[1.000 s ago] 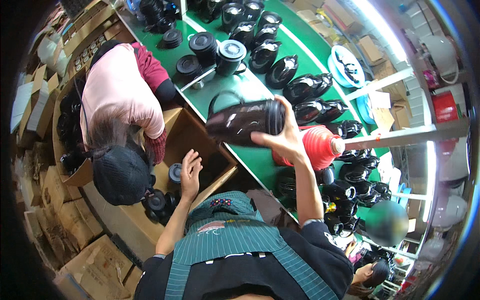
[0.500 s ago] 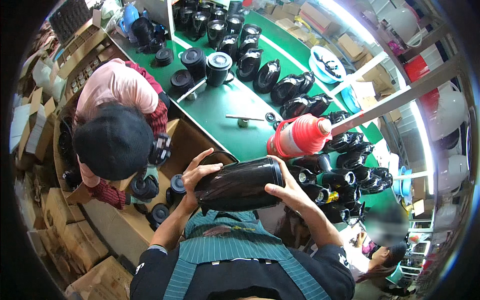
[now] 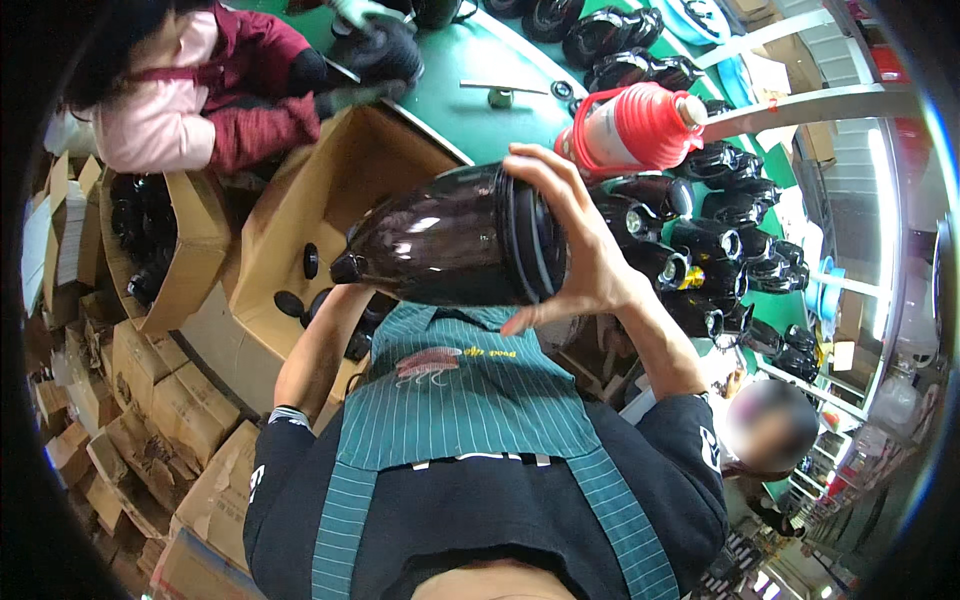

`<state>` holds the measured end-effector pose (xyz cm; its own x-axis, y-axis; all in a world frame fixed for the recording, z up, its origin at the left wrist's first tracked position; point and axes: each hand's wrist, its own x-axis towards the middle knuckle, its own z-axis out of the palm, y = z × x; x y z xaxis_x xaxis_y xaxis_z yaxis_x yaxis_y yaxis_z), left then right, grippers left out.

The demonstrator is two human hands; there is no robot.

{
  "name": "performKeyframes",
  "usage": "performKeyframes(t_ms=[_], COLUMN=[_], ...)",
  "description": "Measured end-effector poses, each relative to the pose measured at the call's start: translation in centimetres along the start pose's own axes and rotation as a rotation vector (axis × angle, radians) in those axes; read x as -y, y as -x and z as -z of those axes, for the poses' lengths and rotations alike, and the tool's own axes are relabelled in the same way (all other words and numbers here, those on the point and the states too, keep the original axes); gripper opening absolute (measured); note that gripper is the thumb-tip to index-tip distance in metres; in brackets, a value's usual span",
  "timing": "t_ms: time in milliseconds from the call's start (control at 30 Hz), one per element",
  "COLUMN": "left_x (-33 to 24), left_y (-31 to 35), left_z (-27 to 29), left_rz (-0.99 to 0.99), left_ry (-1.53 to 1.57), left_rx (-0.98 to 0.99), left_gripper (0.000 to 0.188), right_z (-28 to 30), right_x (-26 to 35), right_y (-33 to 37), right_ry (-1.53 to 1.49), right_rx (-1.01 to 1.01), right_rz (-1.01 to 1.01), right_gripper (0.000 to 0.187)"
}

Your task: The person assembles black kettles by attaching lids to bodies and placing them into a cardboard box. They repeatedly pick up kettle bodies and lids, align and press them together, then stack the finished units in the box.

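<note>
Centre frame: dark glass jug body (image 3: 450, 240) now lifted close to the camera, right hand (image 3: 585, 245) grip clamped round its wide end; left hand hidden beneath it, grip state unclear; open carton (image 3: 290, 210) sits behind.

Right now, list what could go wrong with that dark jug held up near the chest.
The right hand grips the dark jug only at its wide end, so it might slip and drop. The left hand is hidden behind the jug, so its support is unclear. Swinging it could knock the red bottle or the black jugs alongside.
</note>
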<state>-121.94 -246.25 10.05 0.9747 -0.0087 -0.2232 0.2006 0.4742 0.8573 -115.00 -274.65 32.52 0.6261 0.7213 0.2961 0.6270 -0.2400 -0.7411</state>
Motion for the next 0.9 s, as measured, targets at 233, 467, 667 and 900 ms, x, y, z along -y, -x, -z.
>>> performKeyframes(t_ms=[233, 467, 667, 900], left_x=[-11.6, -9.4, -7.1, -9.9], left_y=[0.5, 0.7, 0.8, 0.2], left_z=[-5.1, -2.7, -2.3, -1.8], left_rz=[-1.040, -0.291, -0.164, -0.770], left_ry=[-0.894, -0.364, -0.069, -0.491], left_rx=[0.083, -0.004, -0.029, 0.115], left_gripper=[0.021, 0.034, 0.032, 0.040], right_z=[-3.5, -4.4, -7.4, -5.9], right_x=[-4.8, -3.6, -5.0, -3.3], right_y=[2.8, 3.2, 3.5, 1.1], right_ry=[-0.859, -0.659, -0.520, -0.709], right_rx=[-0.002, -0.028, -0.249, -0.238], right_rz=[-0.668, -0.470, -0.201, -0.357], right_gripper=[0.088, 0.117, 0.120, 0.090])
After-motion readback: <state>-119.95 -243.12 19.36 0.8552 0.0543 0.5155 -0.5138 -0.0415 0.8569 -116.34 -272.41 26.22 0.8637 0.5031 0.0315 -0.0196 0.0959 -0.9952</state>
